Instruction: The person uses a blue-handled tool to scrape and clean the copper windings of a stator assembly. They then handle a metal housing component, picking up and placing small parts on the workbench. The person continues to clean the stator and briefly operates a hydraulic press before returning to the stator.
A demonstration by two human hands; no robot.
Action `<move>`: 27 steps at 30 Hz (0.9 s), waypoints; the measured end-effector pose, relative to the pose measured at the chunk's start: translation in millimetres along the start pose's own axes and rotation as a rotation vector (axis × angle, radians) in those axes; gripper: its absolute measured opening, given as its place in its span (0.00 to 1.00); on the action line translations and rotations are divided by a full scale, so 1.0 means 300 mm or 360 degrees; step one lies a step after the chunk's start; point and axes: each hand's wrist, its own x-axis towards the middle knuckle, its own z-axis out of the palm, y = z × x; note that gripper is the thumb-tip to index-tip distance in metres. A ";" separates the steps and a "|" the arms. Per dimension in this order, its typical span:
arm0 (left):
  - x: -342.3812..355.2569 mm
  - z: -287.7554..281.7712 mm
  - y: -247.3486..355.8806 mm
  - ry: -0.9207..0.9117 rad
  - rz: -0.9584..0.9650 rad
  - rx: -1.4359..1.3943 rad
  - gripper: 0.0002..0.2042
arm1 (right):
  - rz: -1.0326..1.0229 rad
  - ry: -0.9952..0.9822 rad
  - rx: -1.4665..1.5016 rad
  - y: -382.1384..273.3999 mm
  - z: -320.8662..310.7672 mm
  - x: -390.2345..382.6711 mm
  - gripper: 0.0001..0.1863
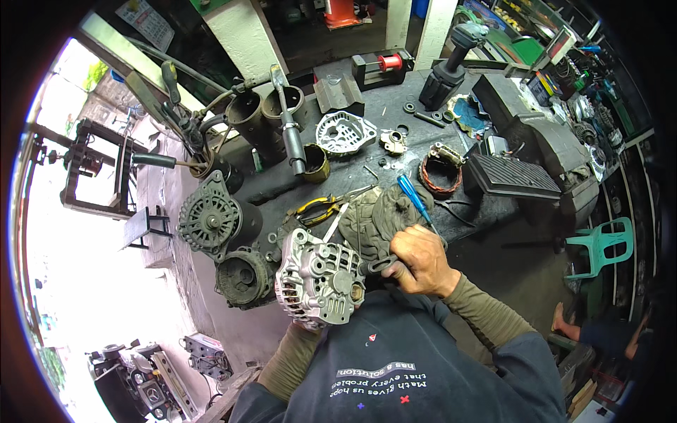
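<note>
A silver alternator (317,276) is held up in front of my chest, with my left hand (309,326) gripping it from below; most of that hand's fingers are hidden behind the housing. Beside it, my right hand (423,261) is closed, thumb and fingers pinching a dark piece with an oval ring end (383,265). That piece reaches to the alternator's right side; whether it is a tool or a part, I cannot tell. Just beyond lies a crumpled grey-green rag (374,220). A blue-handled screwdriver (414,197) rests by the rag, its shaft near my right knuckles.
Yellow-and-black pliers (314,209) and a second alternator (211,220) lie left on the dark workbench (352,180). Farther back are an alternator housing (344,134), a copper-wound stator (440,175) and metal cans (245,113). A green plastic stool (599,247) stands right, near another person's foot (562,321).
</note>
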 end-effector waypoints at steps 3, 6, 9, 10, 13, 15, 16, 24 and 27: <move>0.003 0.002 -0.010 -0.0050 -0.0040 -0.0026 0.40 | 0.0007 0.0050 0.0030 0.003 0.019 -0.008 0.21; 0.001 0.000 -0.002 -0.0081 0.0000 0.0054 0.38 | 0.0032 0.0112 0.0055 0.001 0.040 -0.012 0.21; 0.005 -0.006 0.005 -0.0016 0.0070 0.0226 0.40 | 0.0102 0.0121 0.0088 -0.002 0.057 -0.012 0.21; 0.008 -0.007 0.007 -0.0021 0.0087 0.0287 0.42 | 0.0126 0.0130 0.0098 -0.003 0.062 -0.012 0.21; 0.014 -0.006 0.000 0.0282 0.0271 0.1411 0.40 | 0.0169 0.0168 0.0139 -0.007 0.074 -0.016 0.22; 0.020 -0.006 0.000 0.0407 0.0375 0.1913 0.38 | 0.0220 0.0198 0.0128 -0.009 0.081 -0.021 0.22; 0.025 -0.008 0.002 0.0399 0.0374 0.1566 0.38 | 0.0255 0.0210 0.0114 -0.011 0.084 -0.024 0.22; 0.026 -0.085 0.045 0.0358 0.0046 0.0010 0.36 | 0.0413 0.0267 0.0130 -0.033 0.100 -0.033 0.23; 0.031 -0.102 0.050 0.0548 0.0015 -0.0164 0.34 | 0.0476 0.0270 0.0136 -0.044 0.103 -0.029 0.23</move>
